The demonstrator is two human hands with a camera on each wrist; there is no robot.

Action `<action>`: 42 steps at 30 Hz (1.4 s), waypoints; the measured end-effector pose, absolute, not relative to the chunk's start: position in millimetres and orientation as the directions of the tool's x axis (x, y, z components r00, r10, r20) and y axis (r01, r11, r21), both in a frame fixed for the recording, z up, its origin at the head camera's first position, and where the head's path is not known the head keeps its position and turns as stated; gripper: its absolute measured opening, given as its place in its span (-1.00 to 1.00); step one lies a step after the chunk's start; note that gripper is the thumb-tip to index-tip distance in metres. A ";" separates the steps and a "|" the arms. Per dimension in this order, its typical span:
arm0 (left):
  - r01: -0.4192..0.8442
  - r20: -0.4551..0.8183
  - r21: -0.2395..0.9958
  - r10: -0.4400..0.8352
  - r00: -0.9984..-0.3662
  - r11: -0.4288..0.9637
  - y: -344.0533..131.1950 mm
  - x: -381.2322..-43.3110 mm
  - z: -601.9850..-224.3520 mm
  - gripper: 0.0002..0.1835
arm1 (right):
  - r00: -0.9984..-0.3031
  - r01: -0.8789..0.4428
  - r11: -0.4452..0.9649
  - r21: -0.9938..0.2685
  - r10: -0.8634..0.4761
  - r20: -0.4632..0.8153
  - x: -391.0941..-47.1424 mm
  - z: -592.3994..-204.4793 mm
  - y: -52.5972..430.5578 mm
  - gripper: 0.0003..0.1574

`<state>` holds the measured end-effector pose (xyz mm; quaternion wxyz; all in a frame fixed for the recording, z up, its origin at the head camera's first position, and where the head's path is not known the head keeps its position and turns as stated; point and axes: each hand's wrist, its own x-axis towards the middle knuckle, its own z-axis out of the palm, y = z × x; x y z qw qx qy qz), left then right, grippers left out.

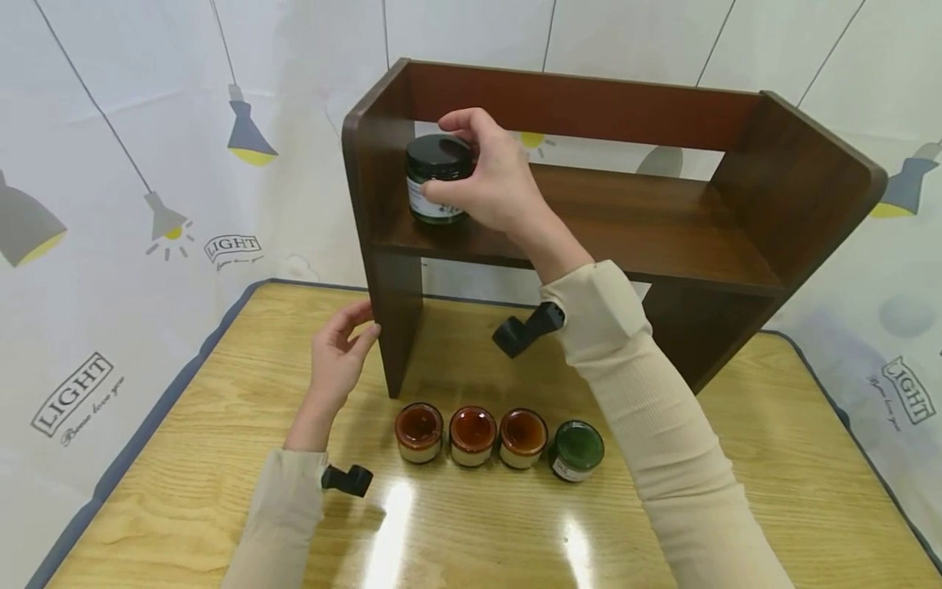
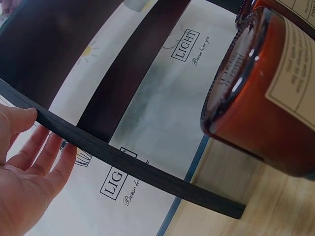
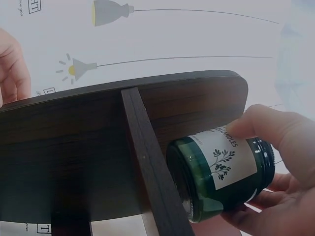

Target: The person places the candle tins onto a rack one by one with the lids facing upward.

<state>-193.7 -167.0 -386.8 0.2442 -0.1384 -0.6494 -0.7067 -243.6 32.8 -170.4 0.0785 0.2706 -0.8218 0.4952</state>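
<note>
My right hand (image 1: pixel 496 180) grips a dark green candle jar (image 1: pixel 439 154) with a black lid, at the left end of the upper board of a dark brown wooden shelf (image 1: pixel 640 217). In the right wrist view the thumb lies on the jar's white label (image 3: pixel 231 160), with fingers on the other side. Whether the jar's base touches the board I cannot tell. My left hand (image 1: pixel 334 356) touches the shelf's left side panel (image 2: pixel 142 169), thumb at its front edge and fairly straight fingers on the outer face. The fingertips are partly hidden there.
In front of the shelf, three amber candle jars (image 1: pixel 419 433) and a green candle jar (image 1: pixel 577 450) stand in a row on the wooden table (image 1: pixel 471 532). A white cloth printed with lamps (image 1: pixel 184 327) surrounds the table's back and sides.
</note>
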 end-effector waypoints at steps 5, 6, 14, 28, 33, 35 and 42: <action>0.530 0.518 0.847 -0.162 -0.840 -0.035 -165.6 -194.2 -386.5 -0.68 | -0.850 -0.495 0.359 -0.791 -0.387 0.357 -246.9 -170.6 31.6 -0.27; 0.530 0.519 0.847 -0.161 -0.840 -0.034 -165.5 -194.2 -386.6 -0.68 | -0.852 -0.491 0.363 -0.792 -0.390 0.350 -247.4 -170.8 31.5 -0.26; 0.530 0.519 0.848 -0.156 -0.840 -0.030 -163.6 -194.7 -387.3 -0.68 | -0.857 -0.482 0.388 -0.786 -0.394 0.332 -251.9 -175.0 34.6 -0.25; 0.527 0.515 0.849 -0.161 -0.842 -0.038 -163.5 -193.2 -387.0 -0.67 | -0.856 -0.470 0.379 -0.797 -0.415 0.308 -254.9 -177.1 38.4 -0.27; 0.527 0.515 0.849 -0.160 -0.842 -0.039 -163.3 -192.6 -387.0 -0.67 | -0.863 -0.463 0.359 -0.810 -0.391 0.320 -251.3 -179.6 40.4 -0.19; 0.527 0.515 0.849 -0.162 -0.842 -0.040 -163.2 -192.4 -387.1 -0.67 | -0.865 -0.466 0.354 -0.811 -0.377 0.332 -249.3 -180.1 41.9 -0.17; 0.535 0.521 0.844 -0.169 -0.837 -0.045 -163.6 -192.3 -387.5 -0.68 | -0.864 -0.488 0.336 -0.806 -0.317 0.391 -238.0 -180.0 50.7 -0.15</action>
